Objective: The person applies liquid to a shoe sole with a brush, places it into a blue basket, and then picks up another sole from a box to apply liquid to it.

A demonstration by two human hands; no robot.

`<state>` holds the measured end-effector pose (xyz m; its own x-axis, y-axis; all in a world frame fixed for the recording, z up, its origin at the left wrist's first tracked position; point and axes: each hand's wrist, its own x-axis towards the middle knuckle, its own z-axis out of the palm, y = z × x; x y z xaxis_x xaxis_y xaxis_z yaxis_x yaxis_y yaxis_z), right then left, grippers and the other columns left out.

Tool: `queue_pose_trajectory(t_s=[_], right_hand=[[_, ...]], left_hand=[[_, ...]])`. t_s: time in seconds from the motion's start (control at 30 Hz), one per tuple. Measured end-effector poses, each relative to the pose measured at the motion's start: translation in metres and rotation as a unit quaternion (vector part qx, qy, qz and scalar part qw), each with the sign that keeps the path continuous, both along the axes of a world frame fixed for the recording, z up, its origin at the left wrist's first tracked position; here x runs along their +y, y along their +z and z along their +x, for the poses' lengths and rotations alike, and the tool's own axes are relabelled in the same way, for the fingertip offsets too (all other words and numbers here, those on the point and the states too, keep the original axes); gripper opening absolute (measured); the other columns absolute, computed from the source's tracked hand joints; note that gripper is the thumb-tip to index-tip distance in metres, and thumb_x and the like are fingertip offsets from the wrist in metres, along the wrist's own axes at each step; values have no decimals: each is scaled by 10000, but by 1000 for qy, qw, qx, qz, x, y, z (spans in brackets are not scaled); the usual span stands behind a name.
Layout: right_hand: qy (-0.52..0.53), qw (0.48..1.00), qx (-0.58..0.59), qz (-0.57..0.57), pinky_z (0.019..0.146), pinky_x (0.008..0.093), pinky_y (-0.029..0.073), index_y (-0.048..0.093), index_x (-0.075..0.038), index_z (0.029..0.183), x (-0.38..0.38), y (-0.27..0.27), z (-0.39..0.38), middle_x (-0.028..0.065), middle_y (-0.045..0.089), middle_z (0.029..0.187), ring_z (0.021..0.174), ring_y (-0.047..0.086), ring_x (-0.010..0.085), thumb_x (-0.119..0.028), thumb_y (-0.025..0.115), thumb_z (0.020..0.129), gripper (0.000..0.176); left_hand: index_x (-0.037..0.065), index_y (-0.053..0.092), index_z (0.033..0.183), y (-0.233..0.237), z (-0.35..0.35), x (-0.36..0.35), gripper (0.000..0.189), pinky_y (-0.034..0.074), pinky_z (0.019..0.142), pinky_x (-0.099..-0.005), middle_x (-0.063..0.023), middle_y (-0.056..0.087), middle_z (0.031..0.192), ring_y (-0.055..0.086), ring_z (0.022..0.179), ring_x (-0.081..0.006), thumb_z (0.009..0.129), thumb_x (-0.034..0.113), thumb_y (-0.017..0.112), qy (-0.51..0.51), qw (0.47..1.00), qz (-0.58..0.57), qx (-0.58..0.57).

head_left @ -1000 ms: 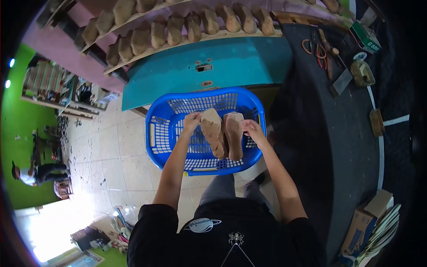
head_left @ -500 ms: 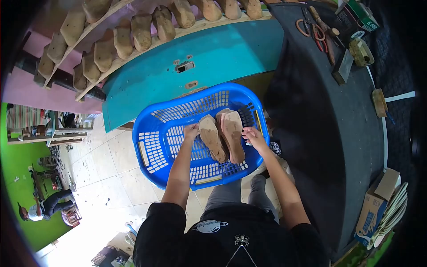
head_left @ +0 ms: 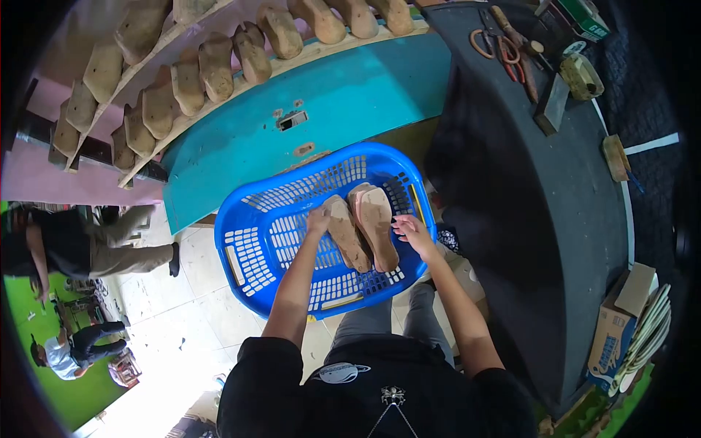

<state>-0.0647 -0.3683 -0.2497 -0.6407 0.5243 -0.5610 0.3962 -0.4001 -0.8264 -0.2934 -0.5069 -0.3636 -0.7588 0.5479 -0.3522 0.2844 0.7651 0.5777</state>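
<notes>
Black-covered tabletop [head_left: 522,219] stands right of a blue basket [head_left: 248,217]; in it, brown shoe lasts [head_left: 378,230] lie side by side. Left hand [head_left: 318,220], curled, meets one last, its grip unclear; right hand [head_left: 414,235], turned inward, is just beside another, fingers [head_left: 401,219] loosely parted, closed on nothing

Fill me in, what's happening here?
The wearer's left hand is at the edge of one brown shoe form. Their right hand is partly open beside another shoe form; contact unclear. The two forms sit side by side, in or just over a blue basket. More forms line the shelves behind it, and two other people are off to the left.
</notes>
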Motion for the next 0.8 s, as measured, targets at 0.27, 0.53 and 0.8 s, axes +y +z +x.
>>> queue_pose_trajectory(t_s=[0.27,0.53,0.8], right_hand=[[-49,997,55,1,644,221,407,490,-69,1040,19,53,36,32,562,934,791,517,91,-273,480,835,290],[-181,972,113,102,725,232,402,489,-67,1054,71,148,127,28,550,958,856,507,91,-229,470,843,267],[-351,867,147,321,788,219,381,510,-18,1002,87,264,287,20,536,932,871,488,82,-138,484,836,207]], left_hand=[[8,584,916,123,39,86,244,399,805,-331,-171,554,938,515,903,-295,769,199,548,-147,943,298,7],[6,575,905,274,166,193,194,404,788,-297,-140,552,899,529,874,-237,764,137,557,-291,848,434,-86],[32,565,750,384,332,284,95,401,598,-256,-58,574,826,541,751,-159,733,123,585,-465,721,505,-92]])
